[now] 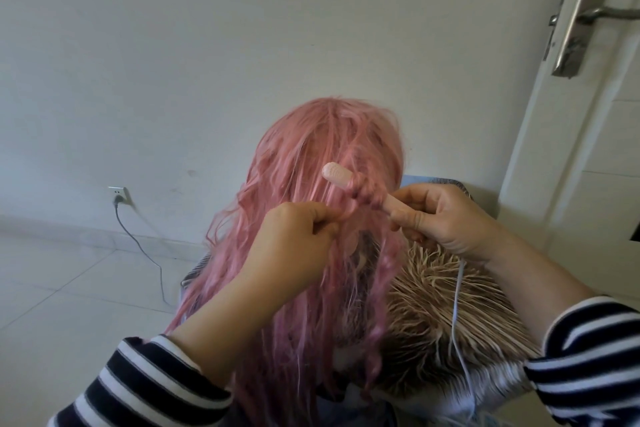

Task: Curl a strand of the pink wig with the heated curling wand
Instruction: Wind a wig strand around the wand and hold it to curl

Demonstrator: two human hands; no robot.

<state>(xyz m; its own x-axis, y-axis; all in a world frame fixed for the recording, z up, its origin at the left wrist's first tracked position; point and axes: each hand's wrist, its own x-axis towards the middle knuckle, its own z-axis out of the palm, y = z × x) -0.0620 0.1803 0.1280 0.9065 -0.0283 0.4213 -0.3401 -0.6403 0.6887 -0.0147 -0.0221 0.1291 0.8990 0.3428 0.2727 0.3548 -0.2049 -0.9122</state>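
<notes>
Your right hand (440,218) gripped the wand (349,184) by its handle, fingers curled round it, with the pale pink barrel pointing up and left across the wig (304,204). A strand (363,192) was wound in several turns round the barrel's middle, leaving the ribbed tip bare. Your left hand (298,239) sat just left of the wand, its fingers and thumb closed in a pinch on the strand's loose end close under the barrel. The wig hung in front of you, its long pink hair falling straight down between your forearms and past the lower edge of the view. A white cord (459,305) ran down from under your right hand, over a brown and cream furry cover (450,315) to the right of the wig. Both sleeves (588,357) were striped dark and white. On the wall at left, a plug sat in a socket (119,196), and a grey cable (145,253) trailed from it across the pale floor tiles. A white door with a metal handle (581,21) stood at upper right.
</notes>
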